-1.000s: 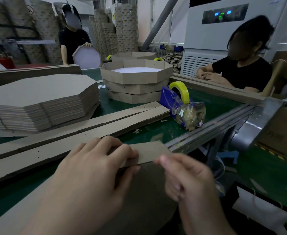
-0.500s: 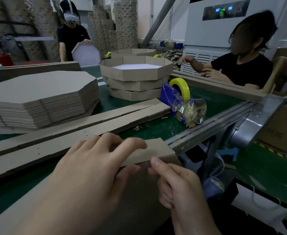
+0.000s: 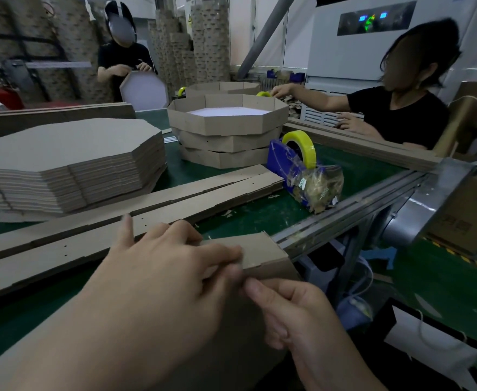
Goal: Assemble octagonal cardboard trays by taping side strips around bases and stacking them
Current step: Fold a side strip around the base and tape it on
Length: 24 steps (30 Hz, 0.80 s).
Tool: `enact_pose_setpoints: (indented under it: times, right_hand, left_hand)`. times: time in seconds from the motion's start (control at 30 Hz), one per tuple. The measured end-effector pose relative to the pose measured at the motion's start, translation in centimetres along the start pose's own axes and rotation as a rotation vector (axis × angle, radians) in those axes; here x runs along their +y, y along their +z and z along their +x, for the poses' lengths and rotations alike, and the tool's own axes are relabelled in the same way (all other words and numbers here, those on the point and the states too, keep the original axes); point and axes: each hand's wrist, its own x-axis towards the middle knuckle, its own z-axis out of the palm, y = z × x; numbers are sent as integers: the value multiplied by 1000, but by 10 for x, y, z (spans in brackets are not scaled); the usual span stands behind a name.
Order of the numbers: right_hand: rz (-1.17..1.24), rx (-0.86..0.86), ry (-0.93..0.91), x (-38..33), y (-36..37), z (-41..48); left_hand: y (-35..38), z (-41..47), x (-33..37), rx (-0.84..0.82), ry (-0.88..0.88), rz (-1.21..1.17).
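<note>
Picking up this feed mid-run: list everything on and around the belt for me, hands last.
belt: one, green, under the work
bases: one tall stack, brown, left
trays: three stacked, brown, top one white inside, centre back; another behind
long strips: two rows, brown, across the belt
dispenser: one, blue, yellow tape roll, right of the long strips
scrap bag: one, clear, at the dispenser's near end
workers: two, black tops, one right, one back left holding a white octagon
held strip: one, brown, near edge
left hand: grips the held strip
right hand: fingers curled, fingertips at the held strip's edge; grip unclear
</note>
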Motion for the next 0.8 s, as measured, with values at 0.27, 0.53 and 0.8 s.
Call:
enact_pose_setpoints:
  times: [0.27, 0.53, 0.8]
  right_hand:
    - [-197, -42, -19, -11, 0, -6]
    - [-268, 374, -517, -19, -41, 16]
    - [-407, -299, -161, -47, -45, 58]
  left_hand:
    - [14, 6, 18, 288, 34, 15]
    - [18, -6, 6, 339, 118, 121]
    - [20, -13, -5, 295, 109, 123]
